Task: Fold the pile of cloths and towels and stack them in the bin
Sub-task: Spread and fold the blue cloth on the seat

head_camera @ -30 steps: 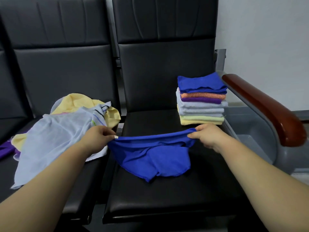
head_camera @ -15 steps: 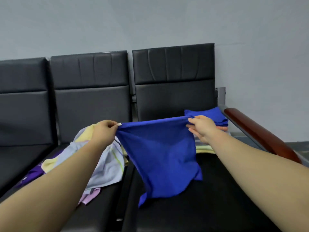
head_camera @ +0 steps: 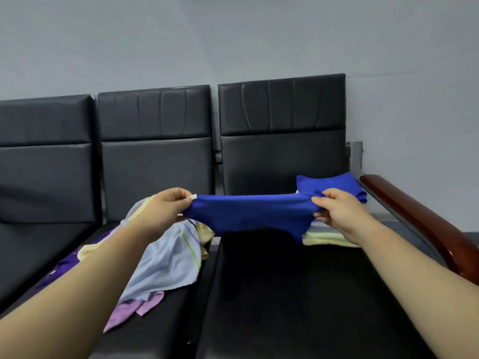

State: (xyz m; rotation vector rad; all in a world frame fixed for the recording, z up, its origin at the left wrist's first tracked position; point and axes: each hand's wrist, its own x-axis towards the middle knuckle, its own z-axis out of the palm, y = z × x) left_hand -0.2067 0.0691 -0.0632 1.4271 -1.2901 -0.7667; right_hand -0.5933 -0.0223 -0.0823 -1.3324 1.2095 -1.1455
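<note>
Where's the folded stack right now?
Head view: the folded stack sits at the right rear of the rightmost seat, beside the wooden armrest, partly hidden behind the right hand and the blue cloth it holds.

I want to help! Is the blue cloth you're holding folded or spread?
Stretched taut midair: left hand and right hand pinch the blue cloth. Doubled? Cannot tell.

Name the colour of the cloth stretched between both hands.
The cloth is plain royal blue; head view.
</note>
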